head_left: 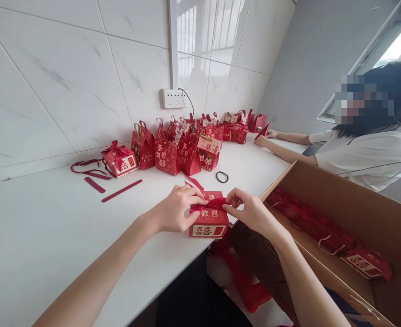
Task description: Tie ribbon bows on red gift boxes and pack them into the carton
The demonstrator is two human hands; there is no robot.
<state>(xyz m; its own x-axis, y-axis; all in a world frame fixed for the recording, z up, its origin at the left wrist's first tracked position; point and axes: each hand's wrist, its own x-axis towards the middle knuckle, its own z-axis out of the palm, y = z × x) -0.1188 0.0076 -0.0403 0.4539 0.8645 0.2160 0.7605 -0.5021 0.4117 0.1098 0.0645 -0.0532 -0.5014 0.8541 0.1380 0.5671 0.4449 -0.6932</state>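
In the lower centre of the frame, a red box [207, 231] sits upright near the white table's [135, 240] edge, its panels closed and a red ribbon [216, 204] across its top. The left hand [178, 209] has its fingers curled narrowly on the ribbon's left part; the right hand [251, 211] pinches the right part between thumb and fingertips. Box and ribbon are together, but the ribbon looks bunched, so its knot or bow seems unfinished; whether a knot already lies beneath the fingers, I cannot tell.

At lower right, an open carton [326, 186] holds red packages [362, 263], apparently complete, though their far ones blur together. Just beyond the box lies a black ring [222, 177]; left of centre are loose red strips [122, 190].

Farther back, a box with a formed bow [119, 154] stands beside upright red bags [168, 156], which have handle loops and look folded into shape. Toward the upper right, another person [364, 152] holds a flatter red piece [264, 131], seemingly only part-shaped.
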